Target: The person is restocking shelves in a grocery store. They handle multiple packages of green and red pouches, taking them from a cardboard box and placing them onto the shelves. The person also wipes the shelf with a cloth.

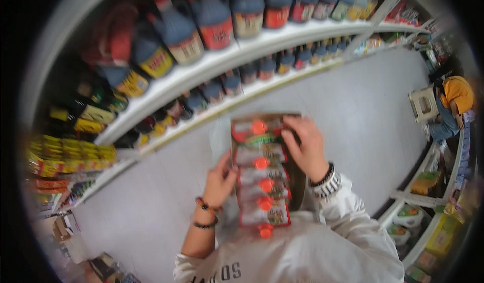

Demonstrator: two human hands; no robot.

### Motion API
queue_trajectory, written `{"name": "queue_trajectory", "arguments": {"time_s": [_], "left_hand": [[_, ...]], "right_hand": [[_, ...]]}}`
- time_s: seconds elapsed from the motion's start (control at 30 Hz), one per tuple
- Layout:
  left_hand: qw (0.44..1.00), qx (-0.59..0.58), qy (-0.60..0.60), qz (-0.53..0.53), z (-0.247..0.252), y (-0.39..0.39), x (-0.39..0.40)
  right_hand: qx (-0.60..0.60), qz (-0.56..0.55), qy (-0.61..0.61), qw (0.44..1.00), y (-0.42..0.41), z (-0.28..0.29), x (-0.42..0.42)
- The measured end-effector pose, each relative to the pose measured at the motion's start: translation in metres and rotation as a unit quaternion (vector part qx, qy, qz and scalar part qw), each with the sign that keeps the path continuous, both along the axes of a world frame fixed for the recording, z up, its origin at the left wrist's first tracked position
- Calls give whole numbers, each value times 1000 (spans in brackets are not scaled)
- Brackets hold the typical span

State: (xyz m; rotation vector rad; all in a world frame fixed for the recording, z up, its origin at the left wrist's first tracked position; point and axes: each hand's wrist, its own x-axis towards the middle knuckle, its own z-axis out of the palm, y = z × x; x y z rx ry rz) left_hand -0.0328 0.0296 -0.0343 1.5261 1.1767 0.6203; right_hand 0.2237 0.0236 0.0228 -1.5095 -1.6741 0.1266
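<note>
An open cardboard box (298,181) is in front of my torso, and a row of spouted pouches (261,175) with orange-red caps fills much of it. The pouches overlap, with white and red faces that bear writing. My left hand (220,183) is at the box's left wall, thumb by the rim and fingers along the outside. At the far right corner, my right hand (306,145) has its fingertips at the rim beside the farthest pouch (259,128). Blur hides whether those fingertips grip the rim or the pouch.
A white shelf (242,43) of large dark sauce bottles (215,22) runs along the far side, with smaller bottles below. Yellow packs (72,154) are stacked at left. To the right are a person in orange (455,94), a stool (423,104) and another shelf (416,198).
</note>
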Motion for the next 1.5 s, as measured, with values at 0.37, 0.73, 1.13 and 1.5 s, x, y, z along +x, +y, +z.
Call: {"name": "queue_trajectory", "arguments": {"time_s": [0.37,0.73,1.13,1.5], "left_hand": [[980,112,140,-84,35,-3,-7],[989,92,107,-41,-3,-27,-7],[994,-75,-19,-82,-67,-95,-33],[909,-228,-346,41,-66,-93,-3]], "right_hand": [[-83,73,-17,994,5,-4,-1],[55,19,97,994,-10,-5,-8],[-234,61,379,893,-162,-85,-16],[-285,91,610,733,-153,-51,-17]]}}
